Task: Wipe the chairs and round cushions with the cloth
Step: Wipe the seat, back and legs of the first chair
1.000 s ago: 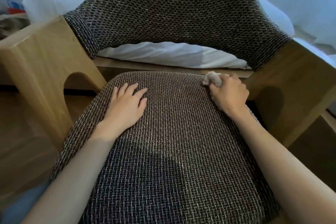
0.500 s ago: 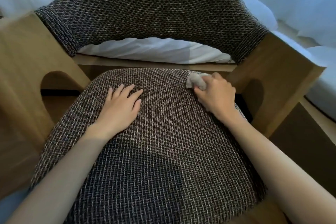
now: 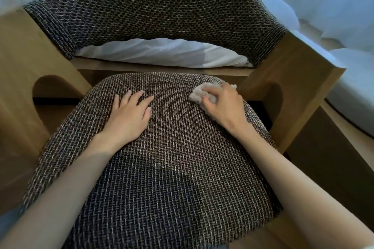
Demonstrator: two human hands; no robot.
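While the left hand (image 3: 129,116) stayed flat and open on the seat cushion (image 3: 162,168), the right hand (image 3: 224,107), closed on the wadded cloth (image 3: 197,95), had slid it leftward from the back right corner, so wiping was likely just underway.

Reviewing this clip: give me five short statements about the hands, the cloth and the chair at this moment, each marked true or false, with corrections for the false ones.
1. The right hand grips a crumpled pale cloth. True.
2. The left hand lies flat, palm down, on the seat cushion. True.
3. The cloth is on the woven backrest. False: it is pressed on the seat cushion, near its back right corner.
4. The left hand holds a second cloth. False: it holds nothing, fingers spread on the fabric.
5. The chair's armrests are metal. False: the armrest looks like light wood.
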